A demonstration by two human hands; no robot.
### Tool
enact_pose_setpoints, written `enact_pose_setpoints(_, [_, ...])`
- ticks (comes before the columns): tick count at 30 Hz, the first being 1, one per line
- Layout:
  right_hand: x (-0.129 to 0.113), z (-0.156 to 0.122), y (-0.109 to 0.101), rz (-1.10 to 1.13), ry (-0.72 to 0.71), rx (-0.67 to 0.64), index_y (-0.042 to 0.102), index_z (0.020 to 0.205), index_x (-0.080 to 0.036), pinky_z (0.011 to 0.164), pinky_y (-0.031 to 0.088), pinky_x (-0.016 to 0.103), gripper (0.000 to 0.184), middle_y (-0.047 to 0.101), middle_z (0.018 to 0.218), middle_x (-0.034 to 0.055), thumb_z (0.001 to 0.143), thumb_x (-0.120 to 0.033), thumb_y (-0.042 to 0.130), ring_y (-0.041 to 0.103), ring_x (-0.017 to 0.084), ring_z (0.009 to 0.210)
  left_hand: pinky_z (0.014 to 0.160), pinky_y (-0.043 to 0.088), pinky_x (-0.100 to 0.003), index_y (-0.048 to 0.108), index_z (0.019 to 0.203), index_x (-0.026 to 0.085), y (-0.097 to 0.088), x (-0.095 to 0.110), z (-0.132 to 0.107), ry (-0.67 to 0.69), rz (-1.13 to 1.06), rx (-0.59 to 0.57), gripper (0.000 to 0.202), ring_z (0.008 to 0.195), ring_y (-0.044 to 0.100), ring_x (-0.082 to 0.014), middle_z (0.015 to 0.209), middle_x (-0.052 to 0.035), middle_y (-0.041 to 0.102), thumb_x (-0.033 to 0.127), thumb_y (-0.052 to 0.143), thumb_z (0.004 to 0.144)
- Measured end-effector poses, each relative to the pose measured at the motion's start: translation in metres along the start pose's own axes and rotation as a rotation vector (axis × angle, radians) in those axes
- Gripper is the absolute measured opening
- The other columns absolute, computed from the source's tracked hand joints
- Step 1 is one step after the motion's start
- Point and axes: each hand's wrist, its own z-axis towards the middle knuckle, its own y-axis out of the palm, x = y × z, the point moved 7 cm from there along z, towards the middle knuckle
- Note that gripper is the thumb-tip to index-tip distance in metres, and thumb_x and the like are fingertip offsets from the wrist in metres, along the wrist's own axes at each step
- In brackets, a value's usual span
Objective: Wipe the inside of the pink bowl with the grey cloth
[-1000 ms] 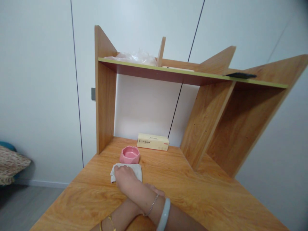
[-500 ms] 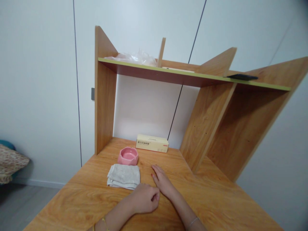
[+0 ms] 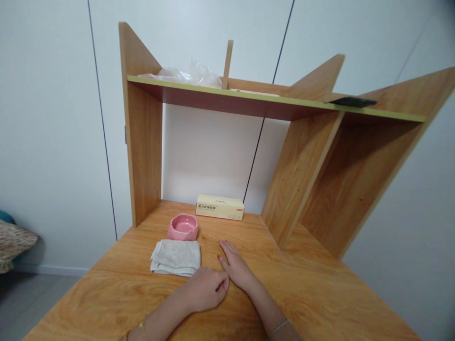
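My left hand (image 3: 205,288) rests on the wooden desk (image 3: 313,289) with its fingers curled into a loose fist, nothing visible in it. It sits just right of a folded grey cloth (image 3: 176,256). My right hand (image 3: 234,266) lies flat on the desk, fingers stretched forward, touching the left hand's knuckles. A pink ceramic dish (image 3: 183,227) stands just beyond the cloth. Behind it lies a long cream box (image 3: 219,207) against the back panel.
A wooden hutch (image 3: 142,142) rises from the desk's back, with an upper shelf (image 3: 249,100) holding crumpled clear plastic (image 3: 186,75) and a dark flat object (image 3: 351,101). White wall panels stand behind. A patterned cushion (image 3: 12,241) shows at the far left.
My right hand lifted off the grey cloth and uncrossed from over the left arm, settling flat on the desk to the right. The left hand came forward as a fist.
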Motion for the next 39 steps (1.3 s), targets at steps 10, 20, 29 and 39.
enact_pose_setpoints(10, [0.0023, -0.0006, 0.0027, -0.014, -0.001, -0.001, 0.036, 0.129, -0.007, 0.106, 0.017, 0.036, 0.050, 0.036, 0.135, 0.0128, 0.083, -0.026, 0.035, 0.025, 0.019, 0.128, 0.058, 0.040, -0.021, 0.057, 0.077, 0.021, 0.0026, -0.0011, 0.0012, 0.000, 0.003, -0.014, 0.020, 0.064, 0.058, -0.0140, 0.070, -0.0010, 0.065, 0.017, 0.037, 0.081])
enact_pose_setpoints(20, [-0.0019, -0.0029, 0.0027, -0.052, -0.003, -0.004, 0.037, 0.128, -0.002, 0.106, 0.016, 0.035, 0.050, 0.035, 0.135, 0.0154, 0.083, -0.024, 0.033, 0.025, 0.020, 0.128, 0.059, 0.039, -0.022, 0.057, 0.077, 0.020, 0.0025, -0.0028, 0.0008, 0.009, -0.010, 0.004, 0.021, 0.062, 0.057, -0.0147, 0.068, -0.0013, 0.063, 0.018, 0.037, 0.082])
enact_pose_setpoints(29, [-0.0008, -0.0032, 0.0010, -0.022, 0.007, 0.012, 0.038, 0.128, -0.009, 0.106, 0.018, 0.035, 0.048, 0.037, 0.135, 0.0116, 0.083, -0.025, 0.034, 0.027, 0.019, 0.127, 0.058, 0.039, -0.023, 0.058, 0.078, 0.020, 0.0022, -0.0038, 0.0010, 0.000, -0.024, -0.020, 0.022, 0.063, 0.057, -0.0157, 0.070, -0.0025, 0.064, 0.019, 0.036, 0.082])
enact_pose_setpoints(39, [-0.0016, -0.0028, 0.0017, -0.035, -0.008, -0.004, 0.039, 0.127, -0.006, 0.106, 0.017, 0.034, 0.048, 0.037, 0.135, 0.0124, 0.083, -0.024, 0.034, 0.025, 0.019, 0.128, 0.061, 0.040, -0.022, 0.057, 0.078, 0.020, 0.0012, -0.0033, 0.0010, 0.005, -0.040, -0.026, 0.022, 0.062, 0.056, -0.0143, 0.069, -0.0014, 0.063, 0.019, 0.036, 0.083])
